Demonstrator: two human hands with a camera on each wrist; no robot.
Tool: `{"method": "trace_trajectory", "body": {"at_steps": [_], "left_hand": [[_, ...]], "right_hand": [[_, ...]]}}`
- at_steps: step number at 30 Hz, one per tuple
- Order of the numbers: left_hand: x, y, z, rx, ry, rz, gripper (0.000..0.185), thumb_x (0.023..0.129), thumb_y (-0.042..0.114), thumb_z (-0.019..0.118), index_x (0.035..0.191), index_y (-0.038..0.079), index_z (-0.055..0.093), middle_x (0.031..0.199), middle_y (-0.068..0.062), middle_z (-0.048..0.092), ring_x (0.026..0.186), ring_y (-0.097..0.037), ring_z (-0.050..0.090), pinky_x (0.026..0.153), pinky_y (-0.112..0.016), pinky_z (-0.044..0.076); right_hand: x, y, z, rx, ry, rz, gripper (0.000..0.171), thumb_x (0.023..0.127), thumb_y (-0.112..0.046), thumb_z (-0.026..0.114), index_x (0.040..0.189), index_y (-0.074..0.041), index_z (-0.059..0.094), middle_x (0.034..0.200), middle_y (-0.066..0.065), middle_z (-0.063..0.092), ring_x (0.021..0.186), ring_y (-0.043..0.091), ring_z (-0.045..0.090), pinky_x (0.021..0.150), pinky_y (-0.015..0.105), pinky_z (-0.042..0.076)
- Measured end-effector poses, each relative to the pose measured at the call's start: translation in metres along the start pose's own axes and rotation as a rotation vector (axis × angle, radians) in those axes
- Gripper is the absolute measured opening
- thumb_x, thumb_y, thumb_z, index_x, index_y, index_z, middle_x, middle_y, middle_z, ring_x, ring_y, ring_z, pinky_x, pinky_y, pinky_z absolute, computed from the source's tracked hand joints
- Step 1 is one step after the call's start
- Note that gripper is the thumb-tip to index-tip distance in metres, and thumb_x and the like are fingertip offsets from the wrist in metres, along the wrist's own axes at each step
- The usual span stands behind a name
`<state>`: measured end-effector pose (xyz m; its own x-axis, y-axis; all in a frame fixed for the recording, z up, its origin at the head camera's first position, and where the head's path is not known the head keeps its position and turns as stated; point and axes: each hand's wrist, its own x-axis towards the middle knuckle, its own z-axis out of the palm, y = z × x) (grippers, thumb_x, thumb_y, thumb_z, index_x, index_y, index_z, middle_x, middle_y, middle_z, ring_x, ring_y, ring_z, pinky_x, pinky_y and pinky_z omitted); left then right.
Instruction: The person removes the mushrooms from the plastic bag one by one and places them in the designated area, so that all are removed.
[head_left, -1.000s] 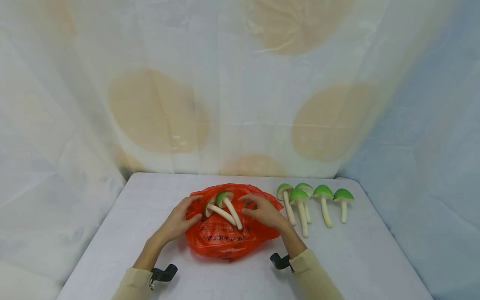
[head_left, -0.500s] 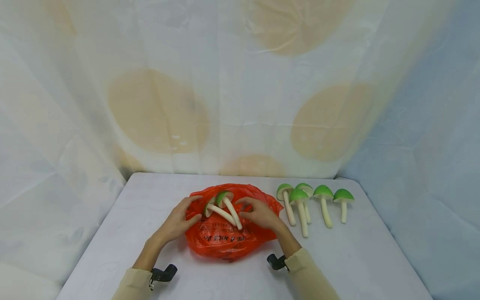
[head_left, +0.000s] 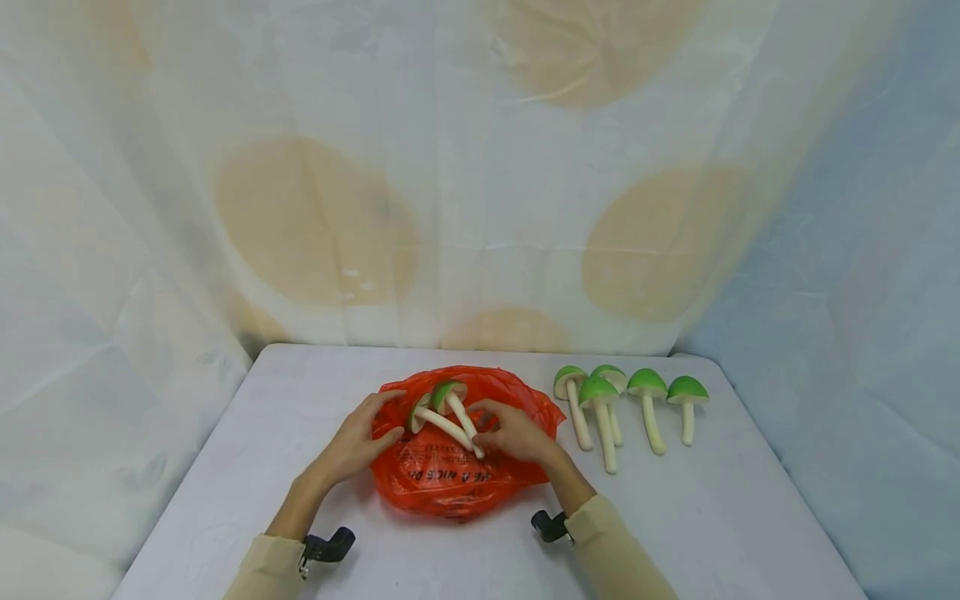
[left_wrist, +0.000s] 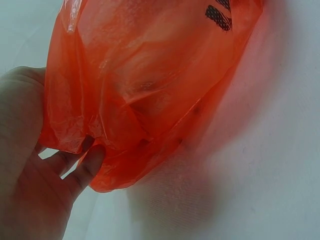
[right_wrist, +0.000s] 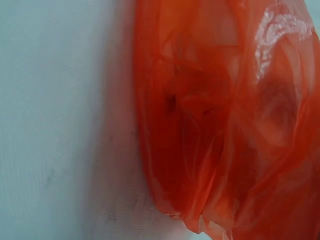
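Observation:
A red plastic bag (head_left: pixel 442 492) with black print lies mouth-up on the table. My left hand (head_left: pixel 356 442) holds its left rim; in the left wrist view, fingertips (left_wrist: pixel 92 160) press against the bag's folded edge. Two toy mushrooms with green caps and white stems lie in the bag's mouth: one mushroom (head_left: pixel 444 426) on the left and another mushroom (head_left: pixel 453 402) on the right. Over the bag's right side, my right hand (head_left: pixel 517 433) has its thumb and index finger by the right mushroom's stem, with a gap between them. The red plastic hides this hand in the right wrist view.
To the right of the bag, several more green-capped mushrooms (head_left: pixel 647 408) lie on the white table (head_left: pixel 720 517). Patterned cloth (head_left: pixel 487 208) hangs behind the table, with more cloth at both sides. A black wrist camera (head_left: pixel 330 546) sits on each forearm.
My right hand has moved left and slightly down, bringing its thumb and fingertips to the right mushroom's stem. The left hand, bag and mushrooms have kept their places.

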<state>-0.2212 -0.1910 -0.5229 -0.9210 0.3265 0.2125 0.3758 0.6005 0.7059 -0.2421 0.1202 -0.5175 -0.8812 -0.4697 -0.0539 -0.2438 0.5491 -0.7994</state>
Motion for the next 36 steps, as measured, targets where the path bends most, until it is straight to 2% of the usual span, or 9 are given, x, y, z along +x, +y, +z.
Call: {"method": "trace_trajectory", "body": {"at_steps": [9,19,26,36], "left_hand": [[0.0021,0.0002,0.0004,-0.003,-0.003,-0.001,0.060,0.094,0.022,0.073,0.147,0.023,0.045,0.140,-0.005,0.053,0.129,-0.029,0.053,0.103,-0.057,0.048],[0.0020,0.0014,0.0009,-0.001,-0.003,-0.003,0.060,0.094,0.020,0.072,0.147,0.023,0.045,0.141,-0.006,0.053,0.131,-0.030,0.052,0.105,-0.058,0.047],[0.0012,0.0014,0.0009,0.001,-0.003,0.006,0.060,0.093,0.020,0.073,0.147,0.022,0.045,0.142,-0.006,0.052,0.133,-0.031,0.051,0.105,-0.058,0.046],[0.0011,0.0032,-0.0004,0.001,-0.010,-0.012,0.061,0.094,0.022,0.073,0.148,0.022,0.045,0.143,-0.007,0.052,0.133,-0.031,0.050,0.106,-0.058,0.045]], "right_hand": [[0.0020,-0.0028,0.0028,-0.021,-0.011,0.007,0.047,0.090,-0.019,0.075,0.135,-0.022,0.059,0.101,0.001,0.066,0.093,0.021,0.062,0.080,0.037,0.054],[0.0017,-0.0025,0.0021,-0.014,-0.029,0.011,0.049,0.091,-0.018,0.074,0.137,-0.024,0.058,0.100,0.000,0.065,0.090,0.021,0.061,0.078,0.035,0.052],[-0.0012,-0.0015,0.0022,0.005,-0.032,0.011,0.048,0.090,-0.018,0.074,0.136,-0.027,0.060,0.102,-0.001,0.064,0.090,0.020,0.060,0.077,0.035,0.052],[-0.0048,-0.0053,-0.0012,0.019,-0.017,-0.006,0.046,0.091,-0.017,0.072,0.135,-0.026,0.062,0.109,0.001,0.064,0.096,0.020,0.061,0.081,0.038,0.053]]}}
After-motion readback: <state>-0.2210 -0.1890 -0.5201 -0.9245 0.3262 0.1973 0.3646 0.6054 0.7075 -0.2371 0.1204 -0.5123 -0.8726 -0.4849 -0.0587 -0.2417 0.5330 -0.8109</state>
